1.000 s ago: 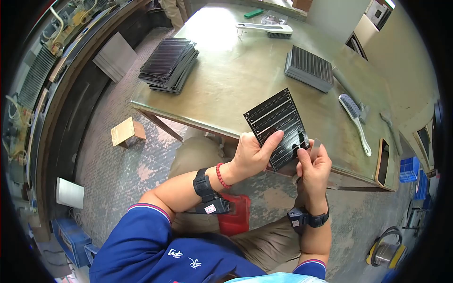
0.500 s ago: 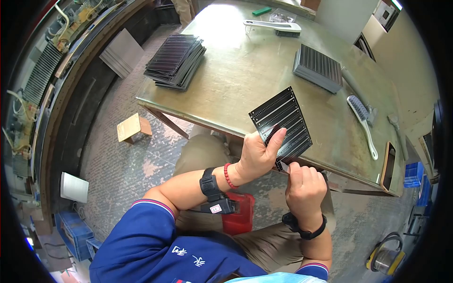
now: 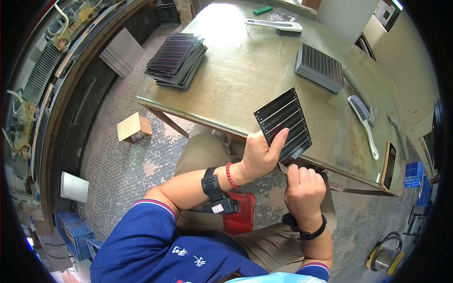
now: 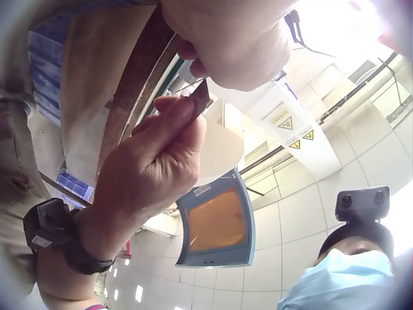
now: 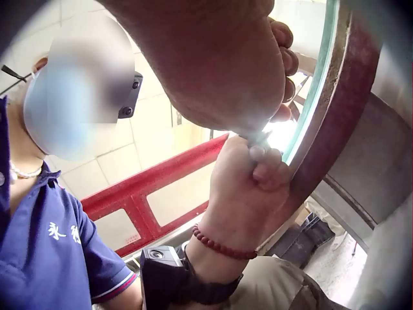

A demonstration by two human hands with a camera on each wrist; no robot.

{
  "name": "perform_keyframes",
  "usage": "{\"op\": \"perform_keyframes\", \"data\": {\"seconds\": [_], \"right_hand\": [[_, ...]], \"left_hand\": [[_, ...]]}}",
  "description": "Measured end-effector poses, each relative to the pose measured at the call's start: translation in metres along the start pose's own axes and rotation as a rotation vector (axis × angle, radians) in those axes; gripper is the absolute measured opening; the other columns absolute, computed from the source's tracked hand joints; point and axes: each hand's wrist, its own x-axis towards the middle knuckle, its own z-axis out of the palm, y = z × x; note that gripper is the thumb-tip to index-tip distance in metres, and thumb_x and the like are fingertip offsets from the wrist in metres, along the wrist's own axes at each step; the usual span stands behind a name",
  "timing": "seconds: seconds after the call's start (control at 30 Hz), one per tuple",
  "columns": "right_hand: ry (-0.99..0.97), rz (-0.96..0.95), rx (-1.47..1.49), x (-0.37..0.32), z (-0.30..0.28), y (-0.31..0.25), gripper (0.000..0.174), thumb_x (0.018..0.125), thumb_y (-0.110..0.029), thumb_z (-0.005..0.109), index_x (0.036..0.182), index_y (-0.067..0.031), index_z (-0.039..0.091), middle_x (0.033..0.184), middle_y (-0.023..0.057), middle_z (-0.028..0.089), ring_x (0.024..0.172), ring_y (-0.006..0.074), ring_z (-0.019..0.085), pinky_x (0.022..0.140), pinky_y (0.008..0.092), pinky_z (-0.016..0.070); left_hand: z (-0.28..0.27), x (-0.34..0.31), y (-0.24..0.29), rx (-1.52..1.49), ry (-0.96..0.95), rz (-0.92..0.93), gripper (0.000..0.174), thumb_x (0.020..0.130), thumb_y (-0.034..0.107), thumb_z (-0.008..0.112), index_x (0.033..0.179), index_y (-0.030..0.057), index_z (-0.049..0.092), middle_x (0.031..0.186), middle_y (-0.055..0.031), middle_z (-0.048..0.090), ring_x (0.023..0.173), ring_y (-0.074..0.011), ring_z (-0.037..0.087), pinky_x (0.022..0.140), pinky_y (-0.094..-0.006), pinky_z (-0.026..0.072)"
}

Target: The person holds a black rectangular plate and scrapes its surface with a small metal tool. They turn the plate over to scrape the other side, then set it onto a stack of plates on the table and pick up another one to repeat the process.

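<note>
My left hand (image 3: 261, 152), with a red bead bracelet at the wrist, grips a black circuit board panel (image 3: 285, 120) by its lower left edge. The thumb lies across the board's face, which has rows of small holes and pale stripes. The board is tilted up over the table's front edge. Just below its bottom corner, my right hand (image 3: 306, 191) has its fingers curled with the knuckles up. It pinches a thin flat blade (image 4: 201, 97), whose pointed tip shows dark in the left wrist view. In the right wrist view the board is mostly hidden behind the hands.
On the table (image 3: 236, 85) stand a loose stack of black boards (image 3: 174, 61) at left and a neater stack (image 3: 319, 68) at right. A white-handled brush (image 3: 273, 24) lies at the back, another brush (image 3: 363, 125) at right. A wooden stool (image 3: 134, 127) stands on the floor.
My right hand has moved from the board's right edge down to its bottom corner and turned knuckles up. Over the last half second the board has shifted slightly right in my left hand's grip.
</note>
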Motion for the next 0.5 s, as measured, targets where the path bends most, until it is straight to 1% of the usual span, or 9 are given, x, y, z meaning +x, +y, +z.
{"op": "perform_keyframes", "data": {"seconds": [0.03,0.07,0.13,0.17,0.23,0.37,0.43,0.5], "right_hand": [[-0.009,-0.004,-0.008,0.0003,-0.0005,0.0003,0.010,0.073,-0.010,0.055,0.081,-0.0049,0.055,0.062,0.0034,0.039,0.055,0.0188,0.043,0.050,0.0327,0.0334],[-0.018,-0.008,-0.015,0.0004,-0.0009,0.0005,0.009,0.073,-0.010,0.055,0.081,-0.0054,0.055,0.062,0.0033,0.039,0.055,0.0188,0.043,0.050,0.0325,0.0334],[-0.025,-0.010,-0.021,0.0006,-0.0015,0.0014,0.008,0.073,-0.011,0.055,0.080,-0.0059,0.054,0.062,0.0032,0.039,0.055,0.0188,0.043,0.050,0.0323,0.0333],[-0.031,-0.015,-0.026,0.0008,-0.0017,0.0020,0.008,0.073,-0.011,0.055,0.079,-0.0064,0.054,0.062,0.0031,0.039,0.055,0.0187,0.043,0.051,0.0321,0.0333],[-0.027,-0.014,-0.028,0.0011,-0.0006,0.0035,0.007,0.073,-0.011,0.055,0.078,-0.0067,0.054,0.062,0.0029,0.039,0.055,0.0185,0.043,0.051,0.0320,0.0333],[-0.022,-0.013,-0.020,0.0026,0.0001,0.0056,0.005,0.073,-0.011,0.055,0.076,-0.0078,0.052,0.062,0.0024,0.039,0.055,0.0179,0.043,0.051,0.0319,0.0332],[-0.020,-0.014,-0.017,0.0025,0.0008,0.0071,0.005,0.074,-0.011,0.055,0.076,-0.0081,0.052,0.062,0.0023,0.039,0.055,0.0178,0.043,0.051,0.0319,0.0330],[-0.019,-0.015,-0.014,0.0031,0.0003,0.0074,0.005,0.074,-0.011,0.055,0.076,-0.0085,0.052,0.062,0.0023,0.039,0.055,0.0177,0.043,0.051,0.0318,0.0329]], "left_hand": [[-0.0007,-0.0004,-0.0007,0.023,-0.019,-0.009,0.018,0.093,0.012,0.057,0.085,-0.0026,0.061,0.062,-0.0114,0.060,0.052,-0.0154,0.052,0.051,-0.0308,0.0448],[-0.0009,-0.0004,-0.0005,0.024,-0.020,-0.010,0.018,0.093,0.012,0.057,0.085,-0.0026,0.061,0.062,-0.0114,0.060,0.052,-0.0154,0.052,0.051,-0.0308,0.0448],[-0.0007,0.0005,0.0002,0.052,-0.027,0.015,0.017,0.093,0.012,0.057,0.085,-0.0025,0.061,0.062,-0.0132,0.059,0.051,-0.0193,0.053,0.051,-0.0318,0.0453],[-0.0003,0.0005,-0.0002,0.051,-0.029,0.015,0.017,0.093,0.012,0.057,0.085,-0.0025,0.061,0.062,-0.0132,0.059,0.051,-0.0193,0.053,0.051,-0.0318,0.0453],[0.0004,0.0005,-0.0011,0.048,-0.013,0.031,0.017,0.094,0.012,0.056,0.086,-0.0023,0.061,0.063,-0.0142,0.059,0.051,-0.0231,0.054,0.052,-0.0328,0.0458],[-0.0024,0.0019,0.0039,0.047,-0.031,0.011,0.016,0.093,0.012,0.057,0.087,-0.0021,0.061,0.065,-0.0148,0.061,0.052,-0.0255,0.055,0.053,-0.0336,0.0463],[-0.0054,0.0028,0.0084,0.080,-0.093,-0.044,0.015,0.093,0.011,0.057,0.089,-0.0022,0.062,0.067,-0.0159,0.062,0.054,-0.0272,0.058,0.054,-0.0339,0.0470],[-0.0054,0.0026,0.0074,0.071,-0.096,-0.047,0.014,0.093,0.011,0.057,0.090,-0.0022,0.062,0.068,-0.0163,0.063,0.056,-0.0275,0.059,0.054,-0.0338,0.0473]]}}
